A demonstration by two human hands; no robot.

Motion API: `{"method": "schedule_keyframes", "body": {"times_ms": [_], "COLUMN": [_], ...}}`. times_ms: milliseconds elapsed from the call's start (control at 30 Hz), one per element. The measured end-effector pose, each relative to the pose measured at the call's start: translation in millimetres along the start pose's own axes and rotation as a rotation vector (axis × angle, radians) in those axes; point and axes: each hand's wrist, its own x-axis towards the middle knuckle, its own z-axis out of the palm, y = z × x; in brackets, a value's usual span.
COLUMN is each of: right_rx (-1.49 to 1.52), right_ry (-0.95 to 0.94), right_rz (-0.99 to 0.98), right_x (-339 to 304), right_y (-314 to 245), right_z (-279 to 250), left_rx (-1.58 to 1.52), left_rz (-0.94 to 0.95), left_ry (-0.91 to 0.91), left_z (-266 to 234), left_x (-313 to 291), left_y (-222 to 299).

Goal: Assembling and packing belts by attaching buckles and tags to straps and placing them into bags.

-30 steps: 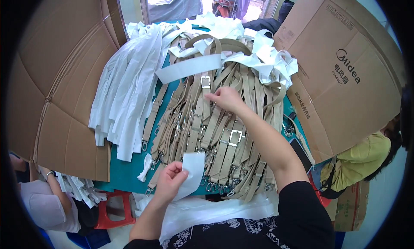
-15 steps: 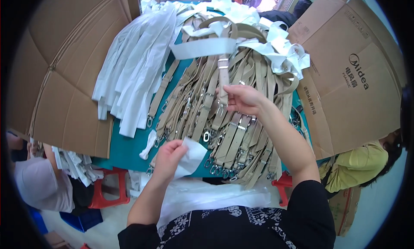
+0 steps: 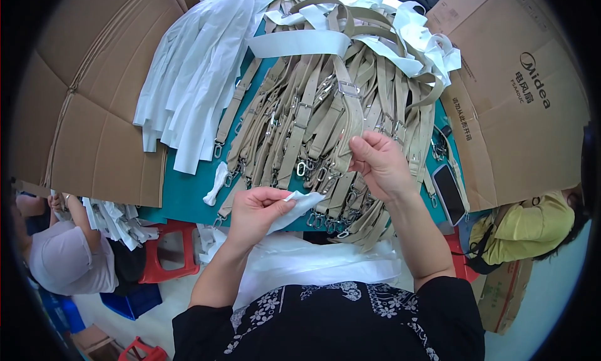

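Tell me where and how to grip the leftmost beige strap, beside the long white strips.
Pinch the beige strap across its flat width just above the clasp, probably best from the near side: the clasp end points toward the person, and teal tabletop shows between it and the strap pile.

The right cardboard box (image 3: pixel 494 154) bears a dark round logo (image 3: pixel 528 62), lettering (image 3: pixel 540 87) and Chinese characters (image 3: pixel 524 87); green print (image 3: pixel 494 292) on the nearer carton (image 3: pixel 514 286) seems too small to read.

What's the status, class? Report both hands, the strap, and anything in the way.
Left hand: pinching white strip. Right hand: gripping buckled beige strap. Possibly in the way: piled straps crowding around it.
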Motion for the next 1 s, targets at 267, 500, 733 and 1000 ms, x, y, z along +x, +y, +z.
{"method": "schedule_keyframes", "body": {"times_ms": [267,500,733,1000], "right_rx": [-0.043,-0.201,-0.186,-0.22], "right_ry": [-0.021,0.018,-0.008,-0.004], "right_rz": [-0.023,-0.018,0.194,0.357], "right_x": [2.5,7.2,7.4,30.2], "right_y": [9.7,22.2,54.3,59.5], "right_z": [-0.6,11.4,27.0,22.8], "left_rx": [-0.084,-0.071,-0.034,0.088], "left_rz": [-0.002,0.037,0.104,0.018], "left_ry": [0.086,0.152,0.223,0.248], "left_z": [-0.8,1.8,13.5,1.7], "left_x": [2.2,3.2,7.1,6.0], "left_y": [-6.2,-7.4,-15.9,-34.9]}}
